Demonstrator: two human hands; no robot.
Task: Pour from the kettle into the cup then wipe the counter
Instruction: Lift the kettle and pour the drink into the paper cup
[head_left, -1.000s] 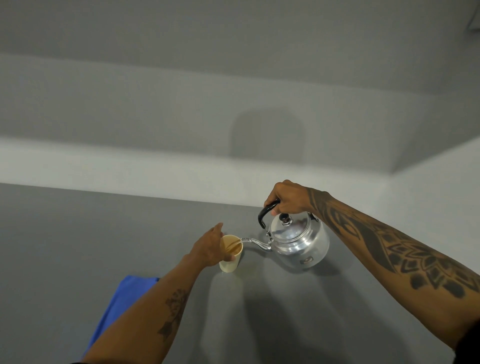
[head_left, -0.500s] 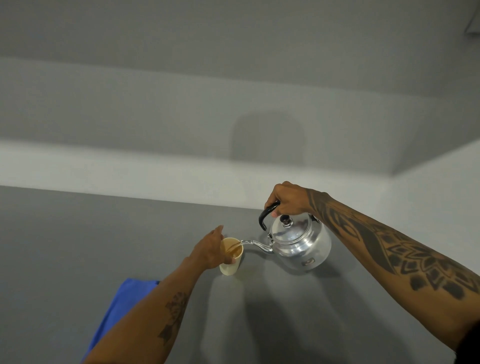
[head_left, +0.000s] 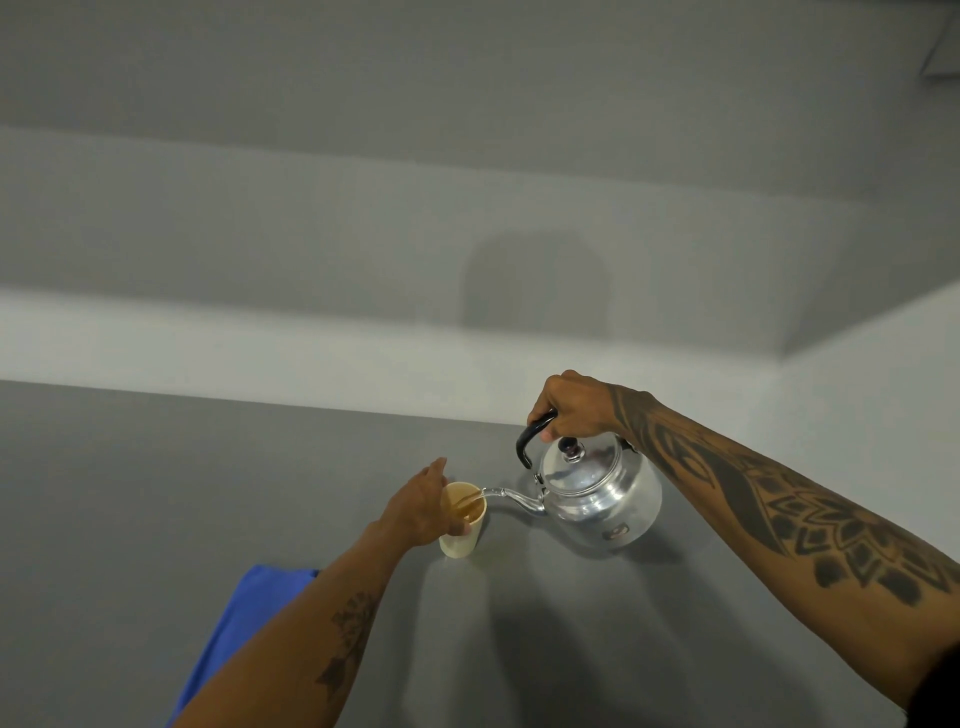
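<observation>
1. One view only, from the person's head, looking forward and down across the grey table (head_left: 156, 493) toward the far wall (head_left: 363, 218).
2. It sits close: both forearms reach in from the near edge.
3. Wide lens; the wall lines bend near the right corner.

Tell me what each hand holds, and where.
Right hand grips the kettle by its black top handle; left hand holds the cup around its side.
</observation>
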